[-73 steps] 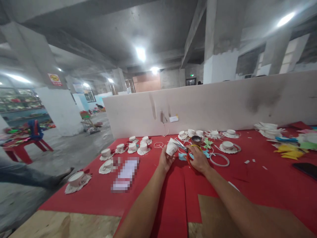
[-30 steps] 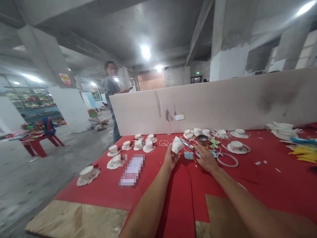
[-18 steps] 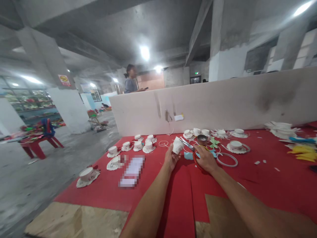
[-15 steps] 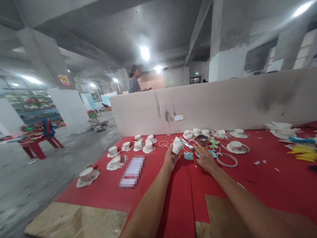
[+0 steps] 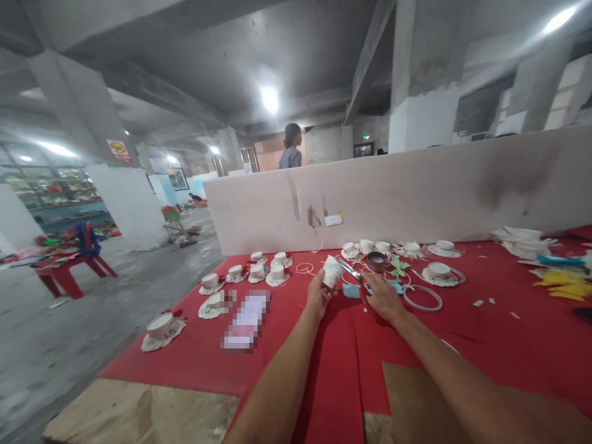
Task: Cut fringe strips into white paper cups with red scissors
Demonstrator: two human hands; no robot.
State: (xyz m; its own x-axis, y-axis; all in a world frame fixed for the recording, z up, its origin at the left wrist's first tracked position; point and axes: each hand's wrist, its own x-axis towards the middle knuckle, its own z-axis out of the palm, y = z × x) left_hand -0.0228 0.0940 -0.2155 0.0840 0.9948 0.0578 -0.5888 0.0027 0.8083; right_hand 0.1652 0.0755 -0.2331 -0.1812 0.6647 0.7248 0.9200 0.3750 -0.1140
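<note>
- the white cup [image 5: 332,272] is tilted, held up over the red sheet [image 5: 296,370], near the middle of the table.
- left hand [image 5: 320,296]: fingers curled around the cup's side and lower part, gripping it.
- right hand [image 5: 383,298]: closed around the handles of the scissors [image 5: 350,270].
- the blades reach the cup's upper edge; whether they bite into it, i cannot tell.
- just beyond the right hand: a dark round roll [image 5: 377,261], a green cutout [image 5: 399,266] and a pale ring [image 5: 422,309]; blue paper [image 5: 353,291] lies between the hands.
- to the left, fringed cups [image 5: 160,327] stand near a pixelated flat thing [image 5: 246,320].
- far right: yellow paper [image 5: 562,287].
- behind the table runs a pale partition [image 5: 407,191]; past it, a person [image 5: 291,153] in grey.
</note>
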